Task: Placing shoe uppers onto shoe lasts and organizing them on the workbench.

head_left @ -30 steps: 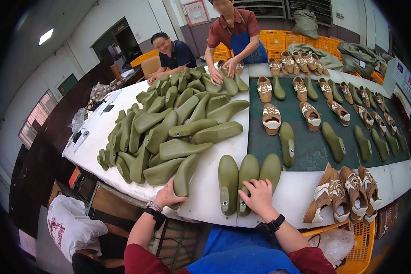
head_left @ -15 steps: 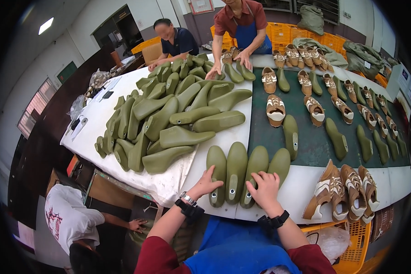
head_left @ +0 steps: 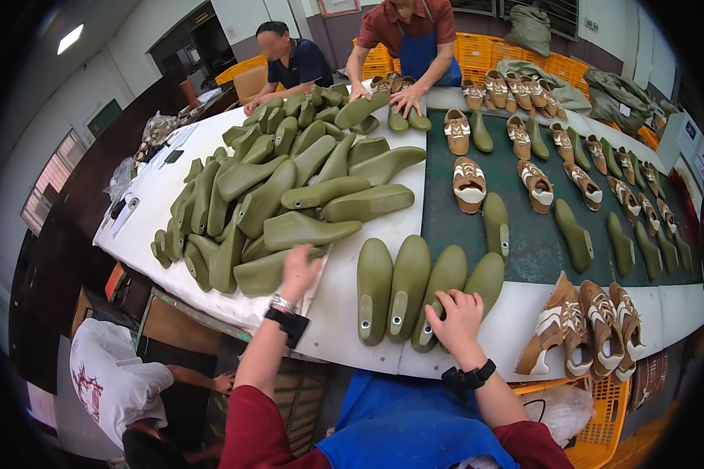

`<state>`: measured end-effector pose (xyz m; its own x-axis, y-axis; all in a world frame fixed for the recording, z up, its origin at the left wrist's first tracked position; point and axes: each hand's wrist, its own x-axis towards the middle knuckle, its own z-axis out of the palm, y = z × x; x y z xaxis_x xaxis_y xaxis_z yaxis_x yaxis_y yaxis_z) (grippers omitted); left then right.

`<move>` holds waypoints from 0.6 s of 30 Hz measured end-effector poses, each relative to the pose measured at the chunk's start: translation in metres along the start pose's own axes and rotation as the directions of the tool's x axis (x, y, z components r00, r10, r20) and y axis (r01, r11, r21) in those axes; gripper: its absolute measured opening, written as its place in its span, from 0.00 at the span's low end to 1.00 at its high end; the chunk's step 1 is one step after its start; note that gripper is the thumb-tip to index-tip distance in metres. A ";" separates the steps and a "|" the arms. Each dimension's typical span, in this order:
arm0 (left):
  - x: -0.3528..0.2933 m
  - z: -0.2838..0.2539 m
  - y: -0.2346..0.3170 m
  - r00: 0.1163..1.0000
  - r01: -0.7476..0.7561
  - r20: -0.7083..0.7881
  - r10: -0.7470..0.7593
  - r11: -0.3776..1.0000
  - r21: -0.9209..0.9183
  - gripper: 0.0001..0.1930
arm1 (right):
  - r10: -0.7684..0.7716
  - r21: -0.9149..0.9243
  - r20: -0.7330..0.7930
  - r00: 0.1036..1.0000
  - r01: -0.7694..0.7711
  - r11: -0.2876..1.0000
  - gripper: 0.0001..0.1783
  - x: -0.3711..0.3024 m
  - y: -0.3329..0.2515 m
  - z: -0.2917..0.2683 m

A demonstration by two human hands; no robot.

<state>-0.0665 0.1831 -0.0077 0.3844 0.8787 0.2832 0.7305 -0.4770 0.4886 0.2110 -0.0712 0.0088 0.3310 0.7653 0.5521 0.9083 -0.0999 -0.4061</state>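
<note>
A row of olive-green shoe lasts [head_left: 408,285] lies side by side on the white table edge before me. My right hand [head_left: 457,319] bears on the two right-hand lasts of the row, its fingers bent over the third shoe last [head_left: 444,277] and its palm covering part of the rightmost one [head_left: 488,275]. My left hand [head_left: 299,273] is at the near edge of a big pile of lasts [head_left: 270,187], closed around the end of a shoe last [head_left: 262,273]; some of its fingers are hidden.
Brown-and-white sneakers [head_left: 471,184] alternate with lasts on the green mat [head_left: 454,234]; more sneakers [head_left: 602,320] stand at the near right. A co-worker in a blue apron [head_left: 422,59] handles lasts across the table. Two other people sit or bend at the left. An orange crate [head_left: 606,422] stands below.
My left hand has left the leftmost last of the row and moved left to a last at the pile's edge. My right hand stays on the row. The co-worker opposite has lifted a last.
</note>
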 end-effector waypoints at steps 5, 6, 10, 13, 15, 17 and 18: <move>0.045 -0.042 -0.052 0.963 0.249 -0.145 -0.227 0.956 0.158 0.38 | 0.002 -0.008 -0.028 1.000 -0.002 1.000 0.17 0.000 0.002 0.000; 0.055 -0.049 -0.058 0.939 0.340 -0.083 -0.334 0.937 0.078 0.40 | 0.000 -0.005 -0.021 1.000 0.000 1.000 0.17 0.000 0.001 -0.001; 0.079 -0.047 -0.066 0.828 0.537 -0.052 -0.558 0.816 -0.214 0.44 | 0.030 -0.009 -0.001 1.000 -0.030 1.000 0.17 -0.002 0.000 -0.002; 0.082 -0.051 -0.079 0.813 0.575 0.021 -0.582 0.796 -0.190 0.43 | 0.003 -0.006 -0.028 1.000 -0.003 1.000 0.17 -0.001 -0.004 0.000; 0.088 -0.046 -0.060 0.816 0.577 0.246 -0.522 0.723 -0.379 0.40 | -0.007 -0.023 -0.045 0.999 0.006 1.000 0.17 0.001 0.000 0.002; 0.088 -0.041 -0.030 0.850 0.494 0.411 -0.329 0.769 -0.406 0.37 | 0.000 -0.024 -0.052 0.999 -0.001 1.000 0.17 0.002 0.000 0.002; 0.085 -0.030 -0.020 0.913 0.365 0.293 -0.284 0.890 -0.274 0.25 | -0.012 -0.019 -0.053 0.999 0.011 1.000 0.17 0.002 -0.003 0.001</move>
<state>-0.0653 0.2667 0.0314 0.3086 0.9433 -0.1223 0.6359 -0.1089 0.7641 0.2088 -0.0685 0.0108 0.3334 0.7316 0.5946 0.9166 -0.1040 -0.3859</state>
